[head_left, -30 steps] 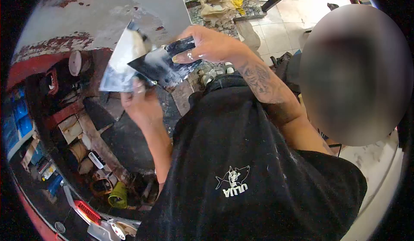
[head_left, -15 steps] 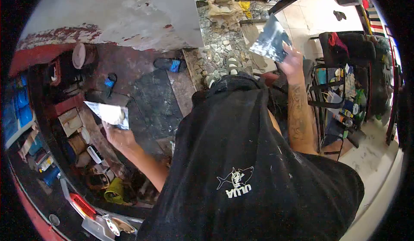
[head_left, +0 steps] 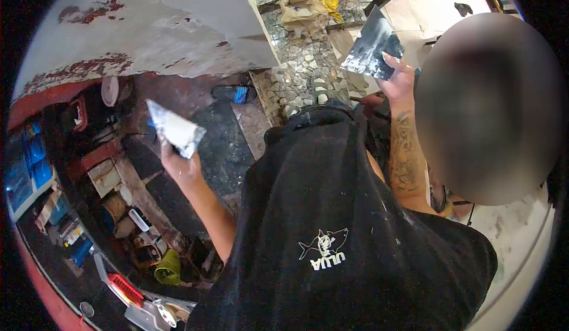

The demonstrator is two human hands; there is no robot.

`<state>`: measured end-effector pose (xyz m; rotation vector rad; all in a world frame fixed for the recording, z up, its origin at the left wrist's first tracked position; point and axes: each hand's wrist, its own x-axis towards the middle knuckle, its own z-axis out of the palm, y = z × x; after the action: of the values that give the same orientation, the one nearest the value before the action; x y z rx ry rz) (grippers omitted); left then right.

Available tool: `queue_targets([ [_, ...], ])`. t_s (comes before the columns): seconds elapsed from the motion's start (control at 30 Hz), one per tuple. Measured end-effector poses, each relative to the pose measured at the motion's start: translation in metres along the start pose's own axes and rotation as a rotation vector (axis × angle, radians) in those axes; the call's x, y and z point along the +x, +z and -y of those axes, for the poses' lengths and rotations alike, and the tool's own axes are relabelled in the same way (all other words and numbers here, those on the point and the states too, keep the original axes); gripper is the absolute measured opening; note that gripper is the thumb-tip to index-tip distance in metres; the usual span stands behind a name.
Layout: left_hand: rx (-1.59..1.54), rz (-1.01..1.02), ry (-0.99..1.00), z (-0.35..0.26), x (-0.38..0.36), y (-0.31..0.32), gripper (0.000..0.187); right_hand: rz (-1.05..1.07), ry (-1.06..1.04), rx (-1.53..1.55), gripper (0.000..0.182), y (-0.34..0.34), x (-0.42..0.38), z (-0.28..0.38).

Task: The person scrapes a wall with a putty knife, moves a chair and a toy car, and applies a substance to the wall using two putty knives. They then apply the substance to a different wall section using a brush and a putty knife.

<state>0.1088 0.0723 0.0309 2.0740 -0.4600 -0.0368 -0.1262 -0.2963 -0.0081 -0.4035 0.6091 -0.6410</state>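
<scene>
My left hand (head_left: 182,168) grips a thin, shiny metal sheet by its lower edge. White putty (head_left: 179,130) is spread over this sheet, which tilts near the middle left of the view. Raised at the upper right, my right hand (head_left: 400,83) has its thumb and fingers closed on a second flat metal sheet (head_left: 368,48), smeared with white. The two sheets are well apart. Ahead and to the left stands a pale wall (head_left: 178,26) with reddish patches where paint has flaked off; neither sheet touches it.
A sandal (head_left: 234,93) lies on the dark floor mat (head_left: 222,141) below the wall. Shelves at left hold a yellow-green bucket (head_left: 168,267) and a red brush (head_left: 125,288). A stone-patterned floor (head_left: 302,64) bears a crumpled beige bag (head_left: 303,9). A blurred oval hides the right side.
My left hand has moved up and to the right, and its sheet has turned to a steeper tilt. My right hand has barely shifted. A blurred oval now covers the chairs at right.
</scene>
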Motion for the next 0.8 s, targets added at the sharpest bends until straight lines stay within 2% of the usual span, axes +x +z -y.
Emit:
queue_targets([
  [0.07,-0.698,0.015,-0.383,0.0,0.0,0.012,0.029,0.016,0.007,0.017,0.022,0.008,-0.002,0.002],
  [0.1,-1.006,-0.073,-0.58,0.001,0.001,0.019,0.028,0.116,-0.239,-0.377,0.022,0.002,-0.001,0.002],
  [0.17,-1.026,-0.023,-0.645,-0.002,-0.002,0.032,0.028,0.29,-0.72,-1.18,0.024,-0.016,-0.002,-0.002],
  [0.23,-0.982,0.071,-0.637,-0.005,-0.004,0.046,0.027,0.185,-0.353,-0.609,0.025,0.017,-0.015,0.003],
  [0.33,-0.941,0.237,-0.67,-0.018,-0.004,0.074,0.027,0.064,-0.011,-0.248,0.024,0.001,0.0,0.012],
  [0.4,-0.918,0.302,-0.721,-0.039,0.002,0.094,0.027,-0.006,-0.01,-0.271,0.024,-0.011,0.006,0.01],
  [0.47,-0.913,0.312,-0.816,-0.07,0.01,0.111,0.027,0.01,0.001,-0.224,0.023,-0.013,0.005,0.011],
  [0.6,-0.968,0.458,-0.746,-0.074,0.022,0.146,0.028,-0.102,-0.039,-0.113,0.024,-0.028,0.016,-0.001],
  [0.8,-1.024,0.609,-0.832,-0.095,0.025,0.196,0.027,-0.223,-0.087,0.06,0.023,-0.07,0.038,-0.019],
])
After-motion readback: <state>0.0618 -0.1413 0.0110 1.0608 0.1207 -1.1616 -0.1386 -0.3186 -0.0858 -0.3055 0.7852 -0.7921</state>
